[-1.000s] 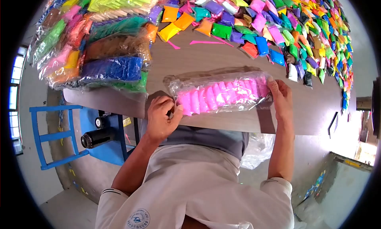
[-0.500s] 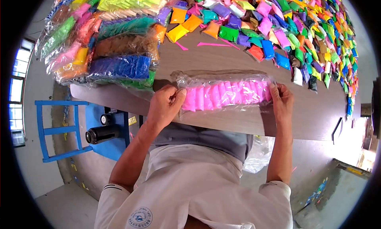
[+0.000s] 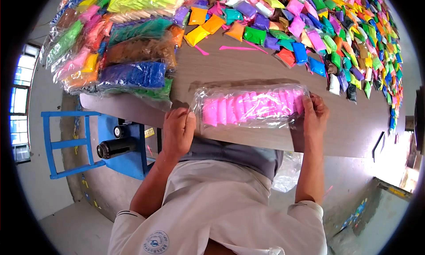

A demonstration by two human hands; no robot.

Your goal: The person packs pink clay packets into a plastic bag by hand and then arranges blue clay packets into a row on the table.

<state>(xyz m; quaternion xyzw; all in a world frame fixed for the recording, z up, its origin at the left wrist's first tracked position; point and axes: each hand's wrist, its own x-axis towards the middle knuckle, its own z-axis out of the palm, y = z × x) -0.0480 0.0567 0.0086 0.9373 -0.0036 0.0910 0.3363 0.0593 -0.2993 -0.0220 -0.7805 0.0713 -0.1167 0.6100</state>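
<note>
At the tabletop (image 3: pixel 212 69), glossy clear bag (image 3: pixel 265 122), pink packets (image 3: pixel 239 107) inside, right fingers (image 3: pixel 319 107) pinching it, left fingers (image 3: pixel 177 115) curled, hold unclear

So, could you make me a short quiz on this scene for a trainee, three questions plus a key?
1. Pick one: what colour are the packets inside the clear bag that the right hand holds?
a) blue
b) pink
c) green

2. True or false: the right hand has the bag by its left end, as the wearer sees it.

3. Fill in the missing word: the black bottle lies on its side on a ____ chair.

Key: 1. b, pink. 2. False; it has the right end. 3. Blue.
</note>
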